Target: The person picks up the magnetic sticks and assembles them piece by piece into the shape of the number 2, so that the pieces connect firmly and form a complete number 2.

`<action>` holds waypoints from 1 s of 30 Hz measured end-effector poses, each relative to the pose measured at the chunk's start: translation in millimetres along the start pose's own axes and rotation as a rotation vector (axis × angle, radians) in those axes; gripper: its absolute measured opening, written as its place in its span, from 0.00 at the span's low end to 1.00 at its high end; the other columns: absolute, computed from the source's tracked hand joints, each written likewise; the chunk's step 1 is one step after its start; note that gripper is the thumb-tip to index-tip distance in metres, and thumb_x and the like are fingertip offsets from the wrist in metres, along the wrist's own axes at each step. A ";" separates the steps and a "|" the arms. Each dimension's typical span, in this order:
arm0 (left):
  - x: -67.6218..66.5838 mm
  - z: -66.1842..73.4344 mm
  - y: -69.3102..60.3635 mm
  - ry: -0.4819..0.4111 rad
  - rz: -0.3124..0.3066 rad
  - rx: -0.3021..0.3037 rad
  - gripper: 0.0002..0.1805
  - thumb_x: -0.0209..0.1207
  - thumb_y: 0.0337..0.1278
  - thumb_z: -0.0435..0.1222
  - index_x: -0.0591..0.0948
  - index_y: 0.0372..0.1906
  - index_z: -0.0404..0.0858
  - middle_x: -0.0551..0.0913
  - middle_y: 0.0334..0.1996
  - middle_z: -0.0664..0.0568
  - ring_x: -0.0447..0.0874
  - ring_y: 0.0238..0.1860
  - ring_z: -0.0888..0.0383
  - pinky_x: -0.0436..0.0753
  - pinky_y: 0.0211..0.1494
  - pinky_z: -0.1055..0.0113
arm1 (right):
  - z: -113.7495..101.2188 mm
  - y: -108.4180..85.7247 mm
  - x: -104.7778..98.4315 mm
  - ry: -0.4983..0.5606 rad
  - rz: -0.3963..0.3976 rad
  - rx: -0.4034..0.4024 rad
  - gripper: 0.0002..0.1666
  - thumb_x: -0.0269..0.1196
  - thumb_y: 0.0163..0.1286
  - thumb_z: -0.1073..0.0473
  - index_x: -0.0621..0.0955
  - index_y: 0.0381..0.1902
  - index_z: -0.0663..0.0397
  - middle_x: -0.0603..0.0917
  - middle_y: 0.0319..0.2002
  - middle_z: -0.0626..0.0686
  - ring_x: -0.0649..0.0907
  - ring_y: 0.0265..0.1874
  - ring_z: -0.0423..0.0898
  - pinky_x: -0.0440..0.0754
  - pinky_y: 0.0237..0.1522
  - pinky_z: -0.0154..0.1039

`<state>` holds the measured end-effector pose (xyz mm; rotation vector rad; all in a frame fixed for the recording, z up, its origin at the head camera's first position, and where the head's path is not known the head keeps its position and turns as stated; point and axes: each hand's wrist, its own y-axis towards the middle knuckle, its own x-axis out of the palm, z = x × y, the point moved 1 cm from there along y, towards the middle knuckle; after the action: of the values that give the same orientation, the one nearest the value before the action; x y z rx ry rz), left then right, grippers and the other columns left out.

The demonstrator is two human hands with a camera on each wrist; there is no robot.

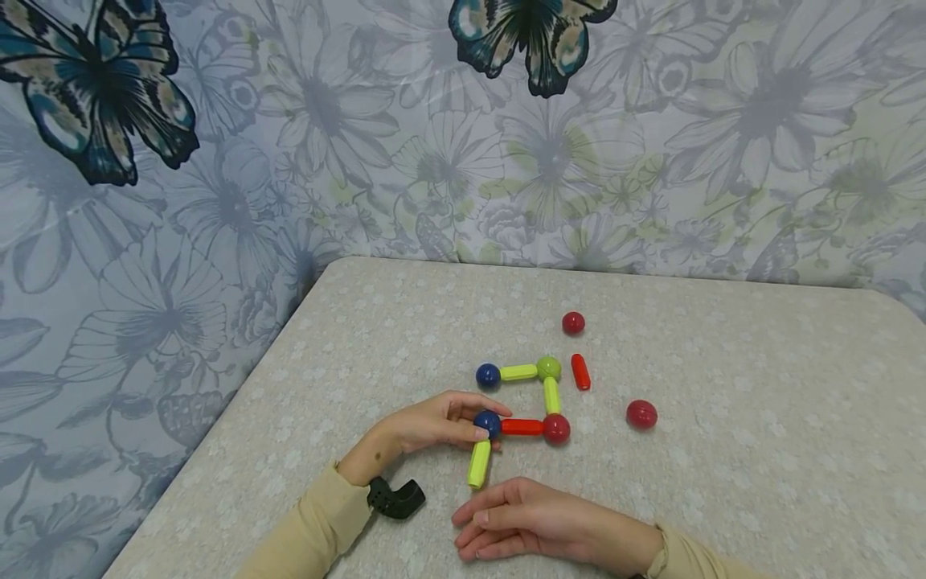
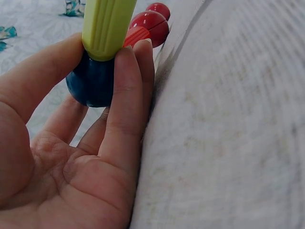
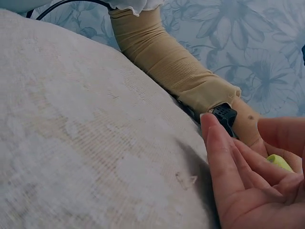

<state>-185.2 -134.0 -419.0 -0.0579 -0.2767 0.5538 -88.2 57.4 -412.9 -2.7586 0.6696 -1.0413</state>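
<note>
My left hand point(image 1: 434, 422) pinches a dark blue ball point(image 1: 488, 423) between thumb and fingers; the left wrist view shows the ball point(image 2: 90, 86) with a ribbed yellow-green rod point(image 2: 107, 28) joined to it. From that ball the yellow-green rod point(image 1: 479, 464) points toward me, and a red rod point(image 1: 522, 427) runs right to a red ball point(image 1: 556, 429). A second yellow-green rod point(image 1: 552, 396) leads on to a green ball point(image 1: 548, 368), then another rod point(image 1: 518, 372) reaches a blue ball point(image 1: 488, 376). My right hand point(image 1: 535, 519) holds nothing, its fingers loosely bent near the free rod end.
A loose red rod point(image 1: 581, 372) lies right of the joined pieces. Two separate red balls lie on the table, one farther back point(image 1: 574, 323) and one to the right point(image 1: 641, 415). A black wrist device point(image 1: 396, 498) sits under my left wrist. Patterned wall point(image 1: 463, 161) borders the table point(image 1: 760, 386).
</note>
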 end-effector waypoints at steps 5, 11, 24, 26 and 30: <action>0.7 0.9 0.7 0.005 -0.001 0.002 0.24 0.55 0.62 0.27 0.67 0.62 0.25 0.78 0.48 0.33 0.79 0.49 0.49 0.76 0.51 0.56 | -13.9 -9.9 4.4 -0.101 -0.033 -0.079 0.23 0.52 0.73 0.61 0.71 0.58 0.73 0.81 0.48 0.59 0.80 0.48 0.47 0.73 0.52 0.42; -0.9 0.0 0.5 0.025 0.006 0.002 0.24 0.55 0.62 0.27 0.68 0.62 0.26 0.78 0.50 0.38 0.79 0.48 0.52 0.77 0.50 0.59 | -47.0 -29.7 -0.8 -0.184 0.033 -0.203 0.21 0.53 0.72 0.62 0.72 0.56 0.74 0.81 0.48 0.60 0.81 0.47 0.50 0.74 0.52 0.42; -0.2 0.1 -0.4 0.007 0.025 -0.011 0.23 0.55 0.62 0.26 0.69 0.62 0.27 0.78 0.47 0.33 0.80 0.48 0.48 0.78 0.49 0.59 | -102.9 -93.7 -63.8 -0.454 0.496 -0.402 0.22 0.54 0.72 0.62 0.70 0.58 0.73 0.79 0.50 0.61 0.80 0.49 0.50 0.74 0.52 0.41; -0.2 0.3 -1.2 0.012 0.028 -0.008 0.23 0.55 0.62 0.26 0.69 0.62 0.27 0.78 0.47 0.33 0.80 0.48 0.48 0.78 0.48 0.60 | -107.9 -99.5 -75.7 -0.509 0.571 -0.415 0.23 0.55 0.71 0.61 0.70 0.58 0.72 0.78 0.51 0.62 0.80 0.49 0.49 0.74 0.51 0.40; -0.2 0.1 -1.4 0.016 0.038 -0.003 0.24 0.55 0.62 0.28 0.69 0.63 0.28 0.78 0.49 0.34 0.79 0.49 0.47 0.79 0.47 0.58 | -114.4 -106.3 -97.7 -0.597 0.703 -0.414 0.25 0.57 0.71 0.57 0.69 0.59 0.70 0.75 0.54 0.64 0.80 0.49 0.45 0.75 0.50 0.37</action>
<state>-184.7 -135.4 -418.8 -0.0709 -0.2613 0.5907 -189.4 201.0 -357.4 -2.5349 1.6790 0.0705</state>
